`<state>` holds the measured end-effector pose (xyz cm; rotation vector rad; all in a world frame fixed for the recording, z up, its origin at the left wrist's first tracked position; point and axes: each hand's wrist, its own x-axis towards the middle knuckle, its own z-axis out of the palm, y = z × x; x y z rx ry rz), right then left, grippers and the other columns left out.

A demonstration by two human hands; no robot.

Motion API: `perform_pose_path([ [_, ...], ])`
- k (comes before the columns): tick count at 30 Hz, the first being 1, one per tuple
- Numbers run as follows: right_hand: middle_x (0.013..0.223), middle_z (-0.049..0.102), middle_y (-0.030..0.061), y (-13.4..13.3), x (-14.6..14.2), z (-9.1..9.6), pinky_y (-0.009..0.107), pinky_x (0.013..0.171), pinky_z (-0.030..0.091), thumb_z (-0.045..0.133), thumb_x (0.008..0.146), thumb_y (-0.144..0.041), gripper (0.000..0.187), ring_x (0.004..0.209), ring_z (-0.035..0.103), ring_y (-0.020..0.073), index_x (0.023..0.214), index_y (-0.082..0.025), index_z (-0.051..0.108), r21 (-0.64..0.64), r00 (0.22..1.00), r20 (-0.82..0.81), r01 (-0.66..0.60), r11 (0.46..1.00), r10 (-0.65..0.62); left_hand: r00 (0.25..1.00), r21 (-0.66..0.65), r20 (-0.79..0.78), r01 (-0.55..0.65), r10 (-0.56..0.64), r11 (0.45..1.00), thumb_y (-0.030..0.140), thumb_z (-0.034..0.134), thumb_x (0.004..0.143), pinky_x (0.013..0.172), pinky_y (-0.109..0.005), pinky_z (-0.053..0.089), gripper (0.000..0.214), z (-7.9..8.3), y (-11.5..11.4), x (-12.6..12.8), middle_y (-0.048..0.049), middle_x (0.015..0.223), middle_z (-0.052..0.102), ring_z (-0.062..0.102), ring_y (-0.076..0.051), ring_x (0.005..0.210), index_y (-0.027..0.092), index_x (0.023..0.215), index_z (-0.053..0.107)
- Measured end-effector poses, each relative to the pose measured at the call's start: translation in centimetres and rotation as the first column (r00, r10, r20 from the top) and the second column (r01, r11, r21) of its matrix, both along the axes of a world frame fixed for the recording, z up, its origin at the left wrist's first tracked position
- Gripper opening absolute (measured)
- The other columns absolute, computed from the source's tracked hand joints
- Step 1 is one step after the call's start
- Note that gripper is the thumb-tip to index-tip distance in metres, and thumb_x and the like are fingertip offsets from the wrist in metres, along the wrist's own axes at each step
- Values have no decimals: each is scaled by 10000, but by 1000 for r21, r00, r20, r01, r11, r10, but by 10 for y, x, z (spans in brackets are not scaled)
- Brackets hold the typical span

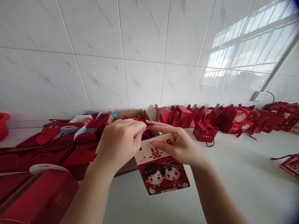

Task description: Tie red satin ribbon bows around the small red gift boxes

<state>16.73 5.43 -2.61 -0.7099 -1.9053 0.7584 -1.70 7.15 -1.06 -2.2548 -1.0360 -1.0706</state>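
Note:
My left hand (120, 141) and my right hand (178, 144) meet in the middle of the view, fingers pinched together on a red ribbon (146, 123) at the top of a flat red and white paper box (161, 169). The box bears a cartoon couple and a red character. My right hand's thumb and fingers also grip the box's upper edge. Both hands are closed. Just behind them stands an open cardboard carton (130, 114) with more red ribbon inside.
Flat unfolded red boxes (46, 146) are piled at the left on the white counter (233, 180). Several folded red gift boxes with ribbons (205, 130) line the tiled wall at the right. Another printed box (291, 165) lies at the far right edge.

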Motion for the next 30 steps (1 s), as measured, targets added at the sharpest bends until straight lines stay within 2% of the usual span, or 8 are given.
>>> perform_pose_path([
  [4,1368,529,10,3,3,-2,374,1020,467,619,812,-169,440,1294,455,235,1234,-291,599,-12,999,17,31,999,-31,995,-132,-23,-96,93,987,209,491,864,575,-306,434,215,1,-4,2,-37,715,700,621,-197,655,182,764,679],
  [8,1347,548,62,8,14,-4,389,932,524,654,814,-276,387,1190,556,264,1199,-249,631,-129,1000,26,3,992,1,999,-283,-30,0,-9,959,251,519,869,669,-300,458,166,6,-13,-8,12,849,723,635,-178,762,241,902,682],
  [13,1184,663,88,12,27,-6,351,941,507,698,789,-285,325,1235,512,268,1104,-207,691,-164,993,-29,-116,980,113,989,-248,119,120,-92,961,225,551,858,655,-244,453,91,13,-22,-15,36,832,697,618,-127,726,224,879,640],
  [17,1171,673,52,12,26,-6,269,871,530,687,800,-204,398,1185,559,209,1189,-271,636,-147,956,-77,-290,946,282,960,-206,190,246,-208,947,196,567,860,692,-199,462,73,13,-25,-9,48,844,685,617,-96,754,216,908,618],
  [19,1211,653,33,12,25,-7,246,857,530,694,790,-174,411,1186,558,195,1178,-298,639,-123,942,-104,-331,935,320,949,-183,213,274,-234,944,179,572,859,701,-187,462,63,12,-25,-6,54,839,680,618,-84,757,213,897,610],
  [22,1137,691,35,12,24,-9,268,882,523,698,782,-162,410,1215,532,203,1168,-291,646,-112,929,-138,-359,926,344,930,-166,256,312,-265,935,178,592,852,704,-175,466,56,12,-25,-5,57,845,674,619,-74,763,215,893,601],
  [26,1158,678,58,11,24,-11,297,837,546,696,783,-163,441,1164,572,220,1202,-283,624,-92,901,-174,-415,905,396,880,-247,352,416,-319,875,212,610,848,714,-162,496,86,13,-25,-5,45,883,663,630,-79,808,223,930,588],
  [30,1223,641,65,7,23,-8,287,791,554,693,781,-144,467,1185,552,231,1217,-292,613,-38,914,-126,-392,919,385,812,-325,470,524,-346,787,232,632,838,687,-169,528,108,13,-25,-6,41,876,648,640,-80,776,233,933,582],
])
